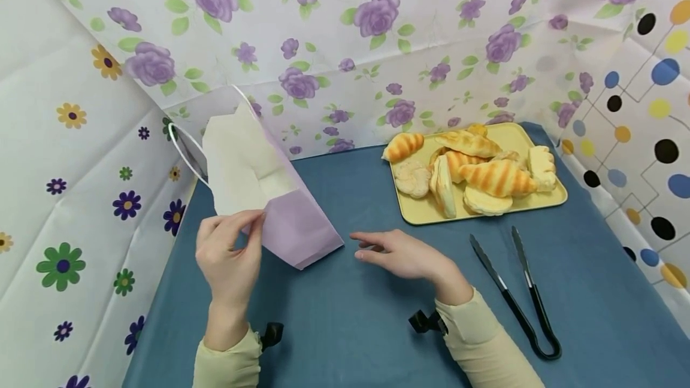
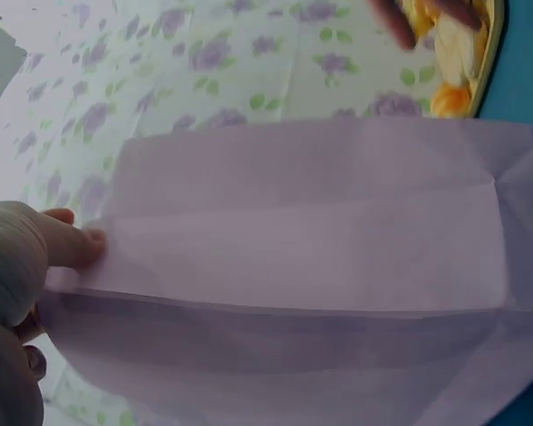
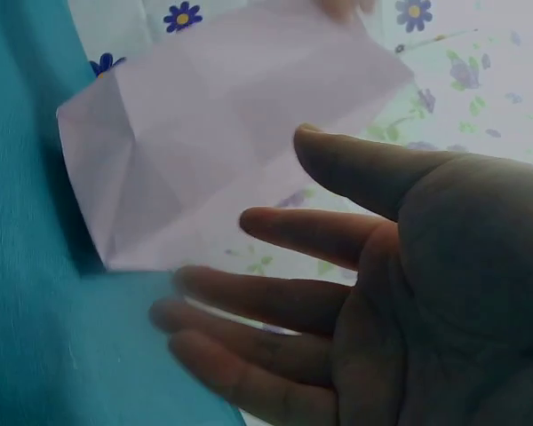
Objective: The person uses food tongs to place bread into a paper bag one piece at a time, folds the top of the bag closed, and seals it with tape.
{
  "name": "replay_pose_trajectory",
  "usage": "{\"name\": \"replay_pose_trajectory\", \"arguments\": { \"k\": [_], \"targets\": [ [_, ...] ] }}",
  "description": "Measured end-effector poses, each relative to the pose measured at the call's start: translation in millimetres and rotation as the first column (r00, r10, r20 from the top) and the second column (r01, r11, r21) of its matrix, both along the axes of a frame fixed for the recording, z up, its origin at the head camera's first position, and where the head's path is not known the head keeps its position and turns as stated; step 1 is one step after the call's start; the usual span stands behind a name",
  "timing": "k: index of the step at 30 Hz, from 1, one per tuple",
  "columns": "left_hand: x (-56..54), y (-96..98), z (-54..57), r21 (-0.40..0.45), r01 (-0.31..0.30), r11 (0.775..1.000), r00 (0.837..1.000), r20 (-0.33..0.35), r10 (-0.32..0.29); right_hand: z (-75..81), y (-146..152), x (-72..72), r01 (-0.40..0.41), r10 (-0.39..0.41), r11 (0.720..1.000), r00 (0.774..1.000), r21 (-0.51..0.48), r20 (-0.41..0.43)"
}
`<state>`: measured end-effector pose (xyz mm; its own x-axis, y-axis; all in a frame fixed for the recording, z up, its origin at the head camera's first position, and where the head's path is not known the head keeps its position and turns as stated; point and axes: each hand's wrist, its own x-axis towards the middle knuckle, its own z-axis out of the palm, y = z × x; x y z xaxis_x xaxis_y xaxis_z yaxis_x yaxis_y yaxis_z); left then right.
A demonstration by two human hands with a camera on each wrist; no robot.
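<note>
A purple paper bag [image 1: 302, 226] with a white inside and white cord handles leans at the left of the table, its mouth spread apart. My left hand [image 1: 232, 256] pinches the near edge of the bag's mouth between thumb and fingers; the left wrist view shows the thumb on the paper bag [image 2: 302, 257]. Just right of the bag's bottom, my right hand [image 1: 396, 253] hovers over the table, holding nothing. Its fingers are spread and nearly straight in the right wrist view, apart from the bag [image 3: 204, 133].
A yellow tray [image 1: 417, 217] piled with several bread pieces [image 1: 498, 178] stands at the back right. One striped roll [image 1: 403, 146] overhangs its left corner. Black-handled tongs [image 1: 530, 298] lie spread in front of the tray. Patterned cloth walls [image 1: 334, 76] border the blue table [image 1: 345, 328].
</note>
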<state>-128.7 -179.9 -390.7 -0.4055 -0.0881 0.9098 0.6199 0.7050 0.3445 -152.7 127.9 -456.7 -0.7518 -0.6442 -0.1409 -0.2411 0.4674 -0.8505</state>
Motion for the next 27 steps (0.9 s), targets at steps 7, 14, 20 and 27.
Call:
{"name": "replay_pose_trajectory", "arguments": {
  "k": [7, 14, 20, 27],
  "targets": [
    [-4.9, 24.8, 0.2, -0.127, 0.021, 0.992, 0.999, 0.030, -0.017, 9.1, -7, 2.9, 0.064, -0.084, 0.989, 0.986, -0.136, -0.145],
    [-6.8, 53.0, 4.2, -0.197, 0.017, 0.980, 1.000, 0.007, -0.016, 27.6, -16, 7.5, 0.052, -0.198, 0.915, 0.922, -0.401, -0.333],
    [-7.5, 72.7, 2.1, -0.251, 0.052, 0.967, 0.999, 0.016, -0.050, 36.6, -20, 6.2, 0.036, -0.259, 0.905, 0.837, -0.423, -0.482],
    [-7.7, 87.1, -3.1, -0.265, 0.104, 0.959, 0.995, 0.034, -0.099, 43.2, -24, 1.5, 0.081, -0.257, 0.951, 0.743, -0.299, -0.618]
  ]
}}
